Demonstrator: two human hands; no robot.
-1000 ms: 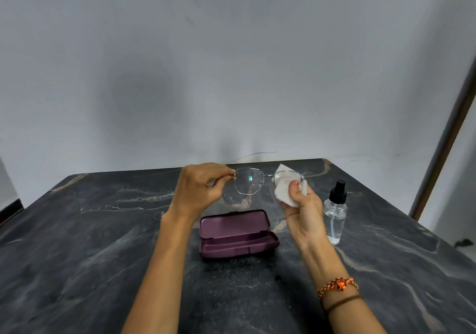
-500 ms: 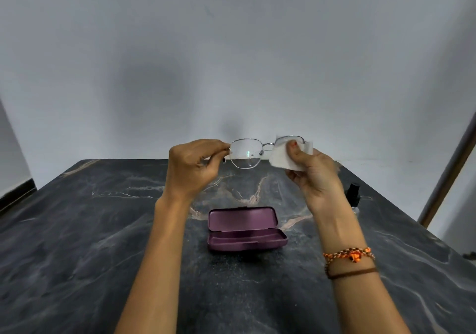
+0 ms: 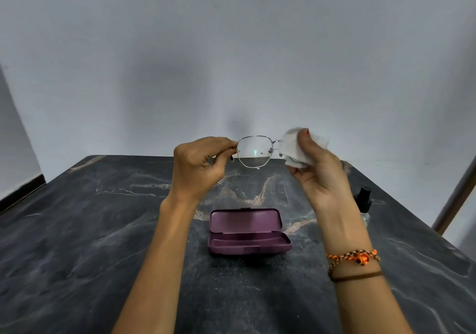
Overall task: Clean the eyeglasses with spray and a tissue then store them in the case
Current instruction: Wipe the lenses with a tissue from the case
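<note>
Thin metal-framed eyeglasses (image 3: pixel 253 152) are held up above the table, with droplets on the left lens. My left hand (image 3: pixel 199 167) pinches the frame at its left hinge. My right hand (image 3: pixel 318 172) presses a white tissue (image 3: pixel 292 146) around the right lens, which the tissue hides. Below, a purple glasses case (image 3: pixel 247 232) lies open on the dark marble table (image 3: pixel 77 230). The spray bottle (image 3: pixel 363 202) with a black cap stands behind my right wrist, partly hidden.
A pale wall rises right behind the table's far edge. A brown door frame (image 3: pixel 456 197) runs down at the right. The table's right edge slopes close to the spray bottle.
Both hands have lifted the glasses from just over the case to the height of the table's far edge. The tissue has stayed on the right lens, and the view has tilted.
</note>
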